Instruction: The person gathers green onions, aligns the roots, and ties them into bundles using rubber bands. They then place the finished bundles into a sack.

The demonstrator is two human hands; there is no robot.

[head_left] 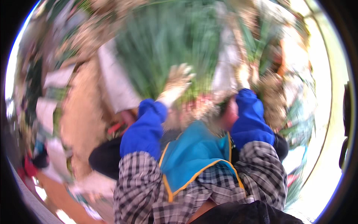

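A wide spread of green onions [170, 42] lies before me on white sheeting [120, 81], with long green leaves pointing away. Their reddish bases and pale roots [202, 107] are towards me. My left hand [179, 79], in a pale glove, lies over the lower stalks with its fingers apart. To the right, my right hand [242, 74], also gloved, is beside another group of green onion stalks [254, 50]. Motion blur hides whether its fingers are closed around any. Blue sleeve covers reach over both forearms.
Bare brown ground [81, 117] runs along the left, with white sheets [46, 112] and more greens beyond it. A brown clump of roots or soil [272, 98] is right of my right forearm. More green leaves [300, 126] lie at the far right.
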